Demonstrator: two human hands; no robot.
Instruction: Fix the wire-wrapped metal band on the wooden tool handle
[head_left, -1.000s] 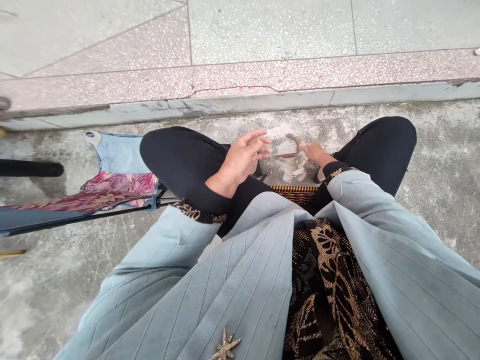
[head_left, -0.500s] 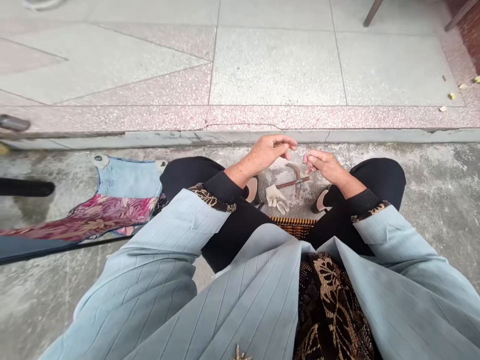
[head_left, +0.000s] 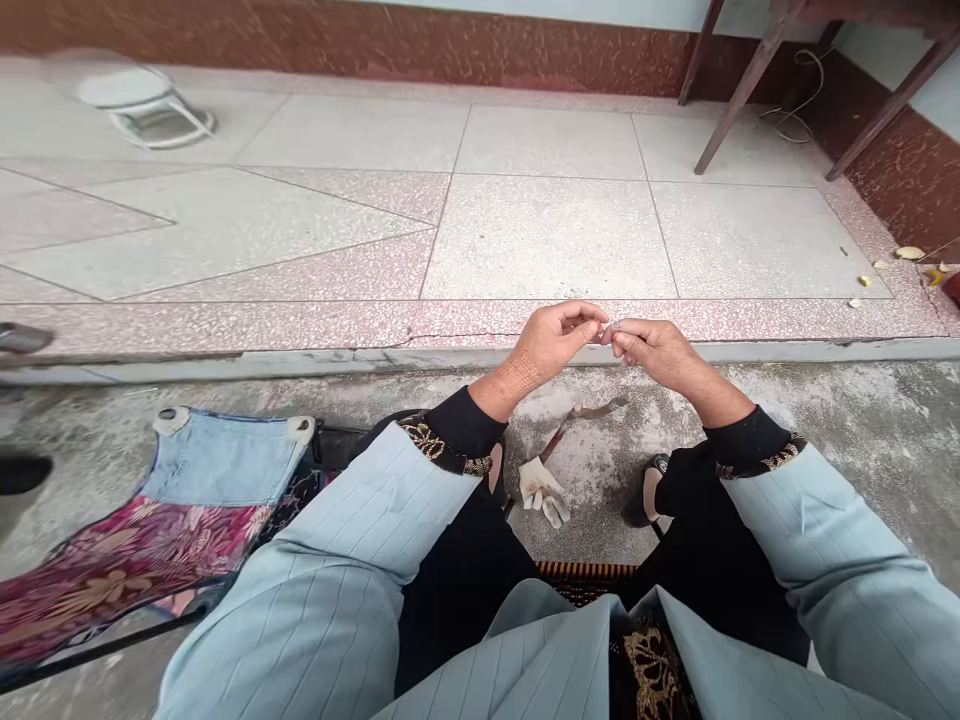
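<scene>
The person's left hand (head_left: 555, 340) and right hand (head_left: 651, 350) come together near mid-frame, fingers curled; I can't tell whether they're closed on anything. Below, lower centre, a whitish glove (head_left: 541, 490) lies against a wooden-handled tool (head_left: 556, 437) on the concrete (head_left: 600, 475).

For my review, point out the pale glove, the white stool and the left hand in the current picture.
Pale glove (head_left: 541, 486), head view: between cuff and fingers.
White stool (head_left: 129, 89), head view: the seat.
Left hand (head_left: 549, 341), head view: back of the hand.
</scene>
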